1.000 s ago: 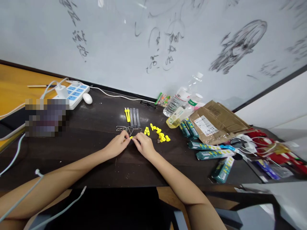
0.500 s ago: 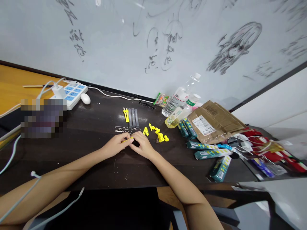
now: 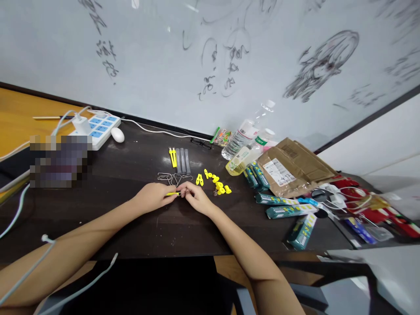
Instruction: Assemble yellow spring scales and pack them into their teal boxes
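My left hand (image 3: 155, 195) is closed on a slim yellow plastic piece (image 3: 172, 194), which pokes out between thumb and fingers toward the right. My right hand (image 3: 197, 197) pinches at that piece's thin tip; whatever lies between its fingertips is too small to make out. Just beyond the hands lie bent metal wire hooks (image 3: 171, 178). Behind these, two yellow slotted sticks (image 3: 172, 157) rest beside several grey tubes (image 3: 183, 161). Small yellow plastic parts (image 3: 220, 188) are scattered right of my right hand, with a little metal piece (image 3: 215, 192) among them.
Bottles (image 3: 239, 140), teal boxes (image 3: 290, 211) and a brown parcel (image 3: 288, 168) crowd the right side. A power strip (image 3: 103, 131), a white mouse (image 3: 117, 135) and cables are at the left. Glasses (image 3: 201, 143) lie by the whiteboard (image 3: 157, 65). A loose white cable (image 3: 98, 280) hangs near my left arm.
My hands have drawn slightly apart, and the yellow piece now shows between them with a thin tip. My right fingers have curled into a pinch. The things on the table stay put.
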A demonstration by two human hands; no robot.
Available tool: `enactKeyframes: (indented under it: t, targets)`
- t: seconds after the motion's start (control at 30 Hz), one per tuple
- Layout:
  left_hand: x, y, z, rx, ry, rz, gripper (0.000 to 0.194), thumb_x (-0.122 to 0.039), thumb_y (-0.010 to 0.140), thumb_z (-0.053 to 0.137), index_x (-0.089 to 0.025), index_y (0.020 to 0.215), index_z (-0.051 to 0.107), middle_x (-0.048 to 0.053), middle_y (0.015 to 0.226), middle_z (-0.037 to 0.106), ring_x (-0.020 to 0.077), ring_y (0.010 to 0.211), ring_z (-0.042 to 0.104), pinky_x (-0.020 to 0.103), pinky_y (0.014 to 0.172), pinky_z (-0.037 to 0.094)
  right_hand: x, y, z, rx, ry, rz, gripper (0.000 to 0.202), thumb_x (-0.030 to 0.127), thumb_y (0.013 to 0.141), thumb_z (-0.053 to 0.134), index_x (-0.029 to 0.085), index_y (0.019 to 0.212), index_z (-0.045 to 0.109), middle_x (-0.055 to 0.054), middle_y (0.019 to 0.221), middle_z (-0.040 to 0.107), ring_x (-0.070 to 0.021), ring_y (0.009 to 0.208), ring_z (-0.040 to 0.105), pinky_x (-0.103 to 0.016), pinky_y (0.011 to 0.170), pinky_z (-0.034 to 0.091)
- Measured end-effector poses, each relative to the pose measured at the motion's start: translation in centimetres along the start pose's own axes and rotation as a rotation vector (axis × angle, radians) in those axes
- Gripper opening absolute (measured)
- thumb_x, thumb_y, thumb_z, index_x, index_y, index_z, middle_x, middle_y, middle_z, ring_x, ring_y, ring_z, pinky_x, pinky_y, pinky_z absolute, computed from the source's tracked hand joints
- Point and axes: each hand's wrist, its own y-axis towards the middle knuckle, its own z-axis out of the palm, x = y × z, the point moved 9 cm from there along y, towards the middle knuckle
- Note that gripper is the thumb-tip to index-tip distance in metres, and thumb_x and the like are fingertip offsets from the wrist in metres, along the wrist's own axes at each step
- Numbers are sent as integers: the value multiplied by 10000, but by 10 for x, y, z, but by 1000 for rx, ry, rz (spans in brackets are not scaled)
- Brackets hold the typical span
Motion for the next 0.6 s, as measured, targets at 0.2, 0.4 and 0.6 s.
enactKeyframes:
  t: [0.2, 0.4, 0.6]
  targets:
    - [-1, 0, 6, 5, 54, 56, 205, -352, 912, 446, -210, 939, 590, 25, 767, 673, 188, 681, 627, 243, 554, 336, -3, -2, 4, 43, -90, 88, 109, 257, 869, 524, 175, 911, 584, 70, 620, 369, -75, 543, 350, -195, 550, 310]
    - [1, 0, 4, -17, -93, 108, 235, -332, 903, 486, -223, 1104, 538, 34, 936, 648, 191, 811, 631, 258, 646, 427, -2, -2, 4, 75, -339, 108, 125, 293, 862, 585, 188, 913, 630, 84, 571, 325, -66, 515, 342, -195, 545, 259]
    - [-12, -3, -19, -174, -123, 202, 436, -354, 889, 510, -265, 1312, 455, 75, 1189, 591, 236, 1106, 561, 405, 963, 414, -10, -1, -2, 0, -201, 151, 155, 326, 866, 558, 178, 836, 595, 70, 580, 418, -76, 518, 378, -203, 529, 285]
